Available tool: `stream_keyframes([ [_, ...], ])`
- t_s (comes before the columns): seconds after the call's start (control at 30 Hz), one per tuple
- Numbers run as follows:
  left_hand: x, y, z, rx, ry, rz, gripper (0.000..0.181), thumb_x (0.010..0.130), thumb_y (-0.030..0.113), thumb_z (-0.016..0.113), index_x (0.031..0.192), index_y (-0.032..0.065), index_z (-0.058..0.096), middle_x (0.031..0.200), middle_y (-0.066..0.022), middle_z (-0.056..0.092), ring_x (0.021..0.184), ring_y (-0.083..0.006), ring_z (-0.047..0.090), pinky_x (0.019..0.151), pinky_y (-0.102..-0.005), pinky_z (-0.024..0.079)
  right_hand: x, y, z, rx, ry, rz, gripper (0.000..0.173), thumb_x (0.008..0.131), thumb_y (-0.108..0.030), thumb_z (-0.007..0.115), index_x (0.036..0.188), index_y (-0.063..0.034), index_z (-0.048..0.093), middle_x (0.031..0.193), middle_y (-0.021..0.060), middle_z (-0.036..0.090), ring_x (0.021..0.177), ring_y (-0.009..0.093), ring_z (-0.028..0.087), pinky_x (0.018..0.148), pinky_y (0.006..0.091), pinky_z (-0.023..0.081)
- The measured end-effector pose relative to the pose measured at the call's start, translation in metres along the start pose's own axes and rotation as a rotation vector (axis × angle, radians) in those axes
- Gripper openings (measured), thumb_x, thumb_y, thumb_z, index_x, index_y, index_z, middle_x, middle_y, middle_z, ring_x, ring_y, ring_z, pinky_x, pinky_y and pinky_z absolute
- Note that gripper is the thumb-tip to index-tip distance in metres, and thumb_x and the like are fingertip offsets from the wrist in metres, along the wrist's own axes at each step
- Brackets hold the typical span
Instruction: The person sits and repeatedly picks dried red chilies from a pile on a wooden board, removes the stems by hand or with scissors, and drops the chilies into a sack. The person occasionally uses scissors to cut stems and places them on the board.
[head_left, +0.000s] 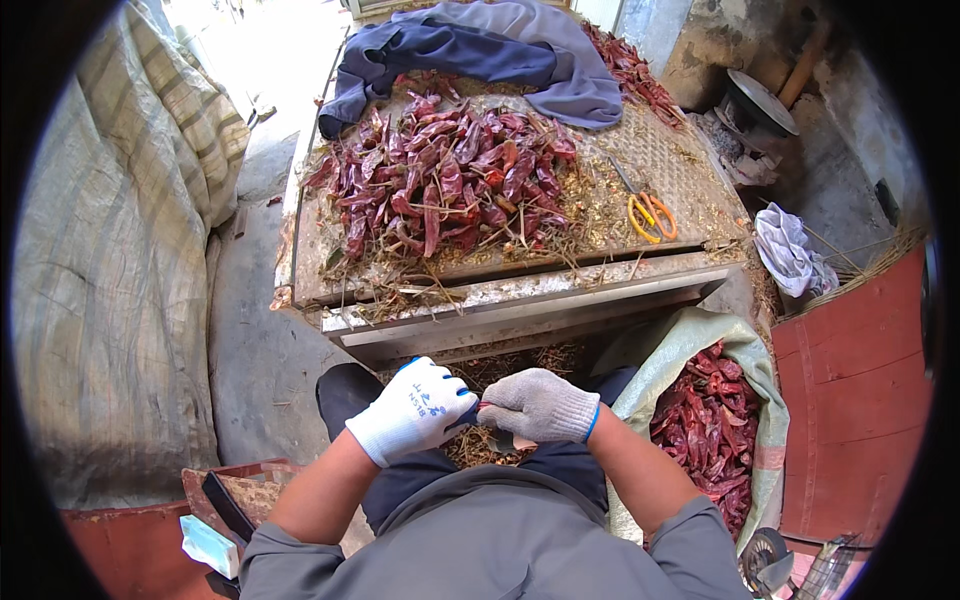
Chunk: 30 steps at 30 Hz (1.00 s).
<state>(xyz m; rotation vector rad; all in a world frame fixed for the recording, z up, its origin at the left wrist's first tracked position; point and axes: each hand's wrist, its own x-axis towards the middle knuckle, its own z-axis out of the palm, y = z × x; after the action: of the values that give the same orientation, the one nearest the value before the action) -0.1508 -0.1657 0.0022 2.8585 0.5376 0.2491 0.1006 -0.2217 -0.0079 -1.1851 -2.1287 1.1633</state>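
In front of my lap, both gloved hands meet with curled fingers. My left hand (420, 409) wears a white knit glove with a blue coated palm and printing on its back. A grey knit glove covers my right hand (536, 405). Between the fingertips shows a small red bit of a dried chili pepper (484, 406); the gloves hide the rest of it. Beyond my hands, a heap of dried red chili peppers (450, 172) lies on a worn tabletop (660, 157). To my right, an open woven sack (637, 375) holds more peppers (709, 427).
Scissors (646, 214) with yellow and orange handles lie right of the heap, among seeds and stems. Dark blue cloth (457, 52) is draped behind it. A striped tarp (127, 285) hangs at left. A red panel (851, 390) stands beyond the sack. Stem litter (525, 364) covers the floor.
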Motion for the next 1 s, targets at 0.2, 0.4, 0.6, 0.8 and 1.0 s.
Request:
stream_keyframes([
  [0.2, -0.001, 0.012, 0.017, -0.109, 0.139, -0.083, 0.018, 0.082, 0.029, 0.083, 0.085, 0.0155, 0.072, 0.076, -0.0055, 0.065, 0.073, -0.0295, 0.066, 0.073, -0.0437, 0.049, -0.006, 0.001, 0.025, 0.704, 0.368, 0.286, 0.026, 0.112, -0.020, 0.062, 0.099, -0.0015, 0.074, 0.083, 0.0061, 0.070, 0.073, 0.017, 0.067, 0.070, 0.0334, 0.055],
  [0.4, -0.020, 0.018, 0.058, -0.049, 0.022, -0.399, 0.025, 0.086, 0.026, 0.080, 0.108, 0.0149, 0.080, 0.092, -0.0093, 0.078, 0.088, -0.0340, 0.075, 0.082, -0.0463, 0.057, -0.012, 0.008, 0.024, 0.994, 0.379, 0.348, 0.020, 0.112, -0.015, 0.059, 0.118, 0.0006, 0.070, 0.088, 0.0034, 0.070, 0.078, 0.013, 0.068, 0.077, 0.0291, 0.058],
  [0.6, 0.000, -0.023, 0.006, -0.037, 0.376, -0.475, 0.032, 0.088, 0.025, 0.082, 0.120, 0.0167, 0.081, 0.089, -0.0089, 0.078, 0.081, -0.0324, 0.074, 0.078, -0.0447, 0.057, -0.036, 0.032, 0.029, 1.135, 0.438, 0.437, 0.025, 0.109, -0.006, 0.060, 0.133, -0.0014, 0.068, 0.106, 0.0061, 0.074, 0.089, 0.014, 0.073, 0.081, 0.0289, 0.062],
  [0.8, 0.057, -0.103, -0.036, -0.239, 0.793, -0.775, 0.086, 0.088, 0.028, 0.090, 0.164, 0.0113, 0.052, 0.079, -0.0072, 0.072, 0.071, -0.0255, 0.070, 0.073, -0.0412, 0.056, -0.053, 0.047, 0.042, 1.169, 0.476, 0.492, 0.022, 0.108, -0.002, 0.060, 0.127, -0.0016, 0.070, 0.106, 0.0064, 0.074, 0.084, 0.013, 0.072, 0.077, 0.0284, 0.063],
  [1.0, 0.092, -0.184, -0.044, -0.556, 0.764, -0.775, 0.021, 0.098, 0.016, 0.078, 0.116, 0.0058, 0.082, 0.091, -0.0086, 0.082, 0.078, -0.0169, 0.075, 0.074, -0.0335, 0.058, -0.060, 0.056, 0.055, 1.191, 0.494, 0.525, 0.021, 0.107, -0.005, 0.061, 0.126, -0.0016, 0.070, 0.103, 0.0062, 0.074, 0.082, 0.012, 0.073, 0.067, 0.0268, 0.062],
])
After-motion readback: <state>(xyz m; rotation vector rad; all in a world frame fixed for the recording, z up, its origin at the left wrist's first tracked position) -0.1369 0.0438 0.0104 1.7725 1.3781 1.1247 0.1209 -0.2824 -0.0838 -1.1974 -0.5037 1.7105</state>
